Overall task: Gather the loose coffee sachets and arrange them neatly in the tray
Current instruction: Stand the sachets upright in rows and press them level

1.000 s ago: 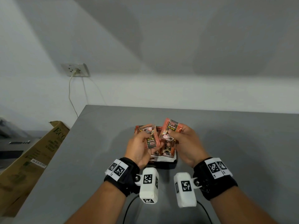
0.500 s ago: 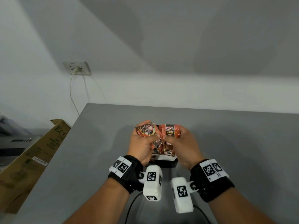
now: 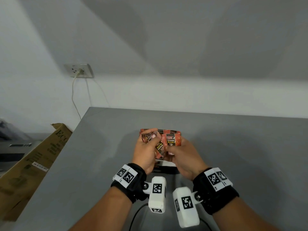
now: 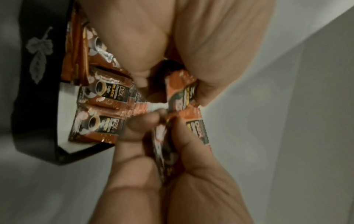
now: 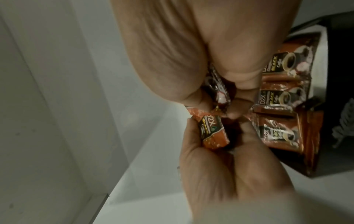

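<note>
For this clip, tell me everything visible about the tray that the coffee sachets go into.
The tray is a small black box with a pale leaf motif on its outer wall and a white inner floor. It sits on the grey table, just beyond the wrists and mostly hidden under the left hand and right hand in the head view. Orange-brown sachets already lie in it, overlapping in a row.
</note>
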Action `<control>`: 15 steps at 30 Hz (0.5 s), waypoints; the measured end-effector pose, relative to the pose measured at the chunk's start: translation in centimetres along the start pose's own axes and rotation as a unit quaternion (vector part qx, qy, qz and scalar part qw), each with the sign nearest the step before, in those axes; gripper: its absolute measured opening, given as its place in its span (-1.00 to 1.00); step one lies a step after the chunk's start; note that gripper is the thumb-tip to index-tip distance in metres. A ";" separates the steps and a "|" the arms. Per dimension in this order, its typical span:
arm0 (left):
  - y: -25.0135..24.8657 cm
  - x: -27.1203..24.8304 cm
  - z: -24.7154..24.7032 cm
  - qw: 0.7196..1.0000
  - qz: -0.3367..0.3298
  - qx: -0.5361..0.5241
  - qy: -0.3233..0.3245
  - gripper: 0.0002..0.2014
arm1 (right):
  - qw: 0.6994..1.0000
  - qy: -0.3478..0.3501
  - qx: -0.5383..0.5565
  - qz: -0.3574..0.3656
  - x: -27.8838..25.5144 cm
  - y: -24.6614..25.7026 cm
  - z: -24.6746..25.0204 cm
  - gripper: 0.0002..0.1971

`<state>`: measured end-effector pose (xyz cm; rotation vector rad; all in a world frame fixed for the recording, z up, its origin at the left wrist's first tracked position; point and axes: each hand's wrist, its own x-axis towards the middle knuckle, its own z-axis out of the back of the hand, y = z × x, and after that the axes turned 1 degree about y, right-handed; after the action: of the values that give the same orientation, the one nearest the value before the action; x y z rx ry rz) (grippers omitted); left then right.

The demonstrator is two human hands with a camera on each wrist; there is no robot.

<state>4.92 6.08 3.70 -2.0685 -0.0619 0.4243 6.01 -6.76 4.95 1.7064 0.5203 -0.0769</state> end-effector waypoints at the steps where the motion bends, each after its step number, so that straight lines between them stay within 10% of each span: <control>1: -0.3 0.0 0.4 0.999 0.009 0.027 0.020 -0.72 | 1.000 -0.013 -0.011 0.008 0.1 0.2 0.3 -0.69; 15: -0.3 -0.1 0.8 0.999 0.025 0.038 0.025 -0.58 | 0.997 -0.060 0.028 0.047 0.2 0.9 1.3 -0.83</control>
<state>4.64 6.91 3.59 -2.0071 0.0354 0.3984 6.84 -8.00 5.47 1.7664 0.3510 -0.1278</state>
